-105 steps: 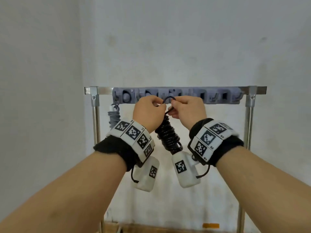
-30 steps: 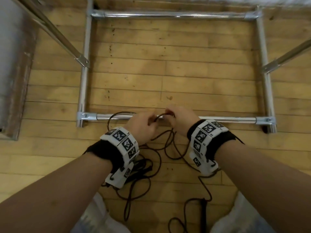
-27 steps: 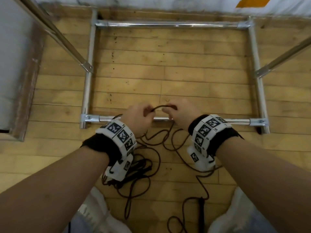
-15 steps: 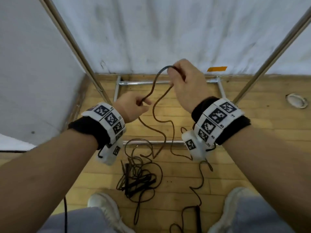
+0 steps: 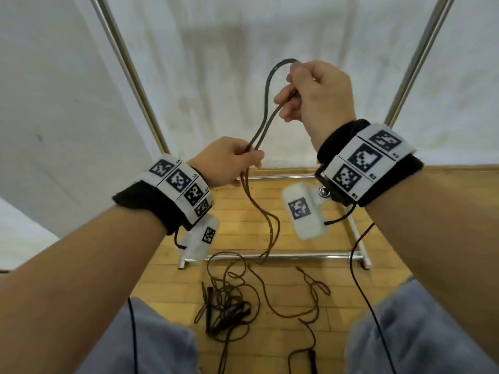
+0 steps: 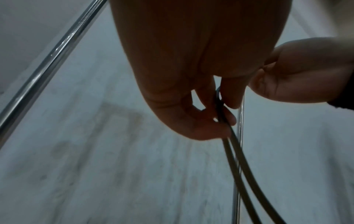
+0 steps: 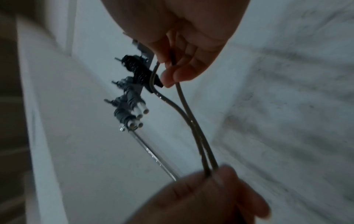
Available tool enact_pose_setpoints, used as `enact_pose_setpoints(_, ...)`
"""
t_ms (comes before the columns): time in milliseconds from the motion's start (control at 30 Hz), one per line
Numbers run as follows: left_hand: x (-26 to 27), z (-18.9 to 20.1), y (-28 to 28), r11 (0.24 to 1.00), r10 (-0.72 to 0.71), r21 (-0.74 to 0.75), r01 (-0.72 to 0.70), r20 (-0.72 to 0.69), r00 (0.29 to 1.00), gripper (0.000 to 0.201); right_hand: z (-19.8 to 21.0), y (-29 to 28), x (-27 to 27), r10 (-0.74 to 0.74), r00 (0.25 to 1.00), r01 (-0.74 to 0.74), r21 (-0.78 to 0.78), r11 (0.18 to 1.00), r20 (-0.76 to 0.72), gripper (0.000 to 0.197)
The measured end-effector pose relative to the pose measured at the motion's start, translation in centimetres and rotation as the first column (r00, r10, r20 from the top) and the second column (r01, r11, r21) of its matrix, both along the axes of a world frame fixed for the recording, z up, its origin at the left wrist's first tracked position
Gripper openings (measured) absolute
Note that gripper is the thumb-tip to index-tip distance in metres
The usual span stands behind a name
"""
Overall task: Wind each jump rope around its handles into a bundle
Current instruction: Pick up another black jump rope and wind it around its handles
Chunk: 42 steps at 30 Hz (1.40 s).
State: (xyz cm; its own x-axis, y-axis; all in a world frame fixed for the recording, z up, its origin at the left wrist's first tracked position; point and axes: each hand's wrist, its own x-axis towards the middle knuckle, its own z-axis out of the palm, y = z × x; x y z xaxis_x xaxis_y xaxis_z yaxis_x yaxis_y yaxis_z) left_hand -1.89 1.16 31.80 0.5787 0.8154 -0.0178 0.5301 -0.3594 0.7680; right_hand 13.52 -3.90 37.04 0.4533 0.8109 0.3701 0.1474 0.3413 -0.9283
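Observation:
A dark jump rope [image 5: 266, 90] is folded into a loop. My right hand [image 5: 289, 93] holds the top of the loop, fingers curled round one strand, which the right wrist view shows at the fingers [image 7: 172, 66]. Lower and to the left, my left hand [image 5: 251, 157] pinches both strands together; they show between the fingertips [image 6: 224, 119] in the left wrist view. Below it the two strands hang to the wooden floor and end in a loose tangle [image 5: 226, 306] with dark handles. Another dark handle [image 5: 313, 359] lies near my right knee.
Slanting chrome rack uprights [image 5: 129, 74] [image 5: 413, 66] frame my hands, and the base bar [image 5: 297, 256] lies on the floor [image 5: 291, 279] under the rope. In the right wrist view, wound rope bundles [image 7: 132, 94] hang from the rack's top rail. My knees fill the bottom corners.
After hanging a black bundle, I lifted this rope's middle off the floor. In the last half second both hands rose, and my left hand gathered both strands.

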Motion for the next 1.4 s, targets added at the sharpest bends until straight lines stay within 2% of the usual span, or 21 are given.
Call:
enact_pose_setpoints(133,-0.3,-0.3,0.4,0.997,0.063,-0.037,-0.06,0.066,0.996,0.026,-0.8,0.4,1.6,-0.05,0.987,0.046,-0.029,0.999,-0.151,0.014)
enact_pose_setpoints(200,-0.3,-0.2,1.0,0.992,0.115,-0.079,-0.101,0.205,0.972,0.027,-2.4,0.8,1.5,0.049,0.993,-0.068,-0.193,0.979,-0.106,0.034)
enact_pose_setpoints(233,-0.2,-0.2,1.3,0.987,0.141,-0.108,-0.115,0.279,0.95,0.027,-3.5,0.9,1.3,0.156,0.986,-0.167,-0.308,0.937,-0.06,0.048)
enact_pose_setpoints(300,-0.1,0.0,2.1,0.976,0.195,-0.167,-0.138,0.393,0.899,0.027,-5.7,0.9,0.4,0.414,0.91,-0.378,-0.484,0.789,-0.034,0.051)
enact_pose_setpoints(367,-0.1,-0.2,2.9,0.958,0.258,-0.235,-0.162,0.465,0.847,0.029,-7.4,1.1,-0.2,0.551,0.828,-0.514,-0.539,0.667,-0.107,0.065)
enact_pose_setpoints(433,-0.1,-0.7,3.6,0.933,0.329,-0.298,-0.201,0.488,0.808,0.031,-8.8,1.7,-0.5,0.589,0.79,-0.58,-0.52,0.627,-0.17,0.08)
enact_pose_setpoints(467,0.0,-1.0,3.8,0.922,0.358,-0.318,-0.22,0.488,0.796,0.031,-9.4,2.0,-0.7,0.587,0.795,-0.569,-0.523,0.635,-0.152,0.079)
enact_pose_setpoints(533,0.4,-1.4,4.2,0.904,0.406,-0.342,-0.257,0.492,0.77,0.032,-10.7,2.2,-0.9,0.587,0.81,-0.487,-0.565,0.666,-0.007,0.055)
enact_pose_setpoints(600,0.6,-1.2,4.8,0.882,0.46,-0.365,-0.297,0.531,0.712,0.031,-11.9,2.2,-0.9,0.649,0.749,-0.413,-0.671,0.616,0.134,0.029)
enact_pose_setpoints(667,0.2,-0.8,5.6,0.838,0.544,-0.426,-0.342,0.588,0.599,0.03,-12.7,2.1,-0.5,0.741,0.621,-0.279,-0.812,0.513,0.255,0.03)
enact_pose_setpoints(733,-0.5,-0.5,6.4,0.795,0.607,-0.488,-0.361,0.636,0.478,0.029,-12.9,2.0,0.1,0.788,0.512,-0.158,-0.864,0.479,0.343,0.041)
enact_pose_setpoints(800,-1.0,-0.7,6.8,0.783,0.622,-0.512,-0.352,0.646,0.443,0.03,-12.3,2.0,0.5,0.771,0.515,-0.146,-0.848,0.509,0.374,0.045)
enact_pose_setpoints(867,-1.0,-1.3,6.6,0.797,0.599,-0.518,-0.311,0.609,0.52,0.039,-11.5,2.1,0.8,0.704,0.621,-0.197,-0.8,0.567,0.346,0.042)
enact_pose_setpoints(933,-0.5,-2.0,5.9,0.808,0.543,-0.53,-0.258,0.497,0.677,0.055,-10.5,2.4,1.3,0.598,0.733,-0.217,-0.721,0.658,0.324,0.039)
enact_pose_setpoints(967,-0.1,-2.3,5.4,0.813,0.494,-0.54,-0.22,0.436,0.752,0.055,-9.9,2.6,1.4,0.541,0.776,-0.207,-0.681,0.703,0.323,0.039)
enact_pose_setpoints(1033,0.8,-3.0,3.9,0.853,0.314,-0.507,-0.122,0.313,0.896,0.031,-9.0,3.0,1.6,0.454,0.853,-0.223,-0.607,0.763,0.257,0.037)
enact_pose_setpoints(1100,1.8,-3.8,2.5,0.891,0.096,-0.455,-0.007,0.174,0.98,0.025,-8.0,3.2,1.6,0.367,0.929,-0.292,-0.531,0.795,0.038,0.033)
enact_pose_setpoints(1167,2.6,-4.7,1.5,0.888,-0.033,-0.453,0.083,0.117,0.993,0.033,-7.4,3.3,1.7,0.304,0.934,-0.357,-0.441,0.824,-0.188,0.029)
enact_pose_setpoints(1233,3.3,-5.7,0.8,0.897,-0.073,-0.422,0.13,0.149,0.986,0.027,-7.2,3.1,1.5,0.287,0.916,-0.38,-0.374,0.846,-0.28,0.026)
enact_pose_setpoints(1300,3.6,-6.2,0.5,0.92,0.007,-0.382,0.086,0.236,0.972,0.008,-7.0,3.0,1.4,0.285,0.894,-0.394,-0.303,0.868,-0.347,0.025)
enact_pose_setpoints(1400,3.4,-6.8,1.1,0.948,0.087,-0.318,-0.005,0.243,0.966,0.025,-6.3,3.0,1.8,0.244,0.868,-0.347,-0.177,0.921,-0.432,0.024)
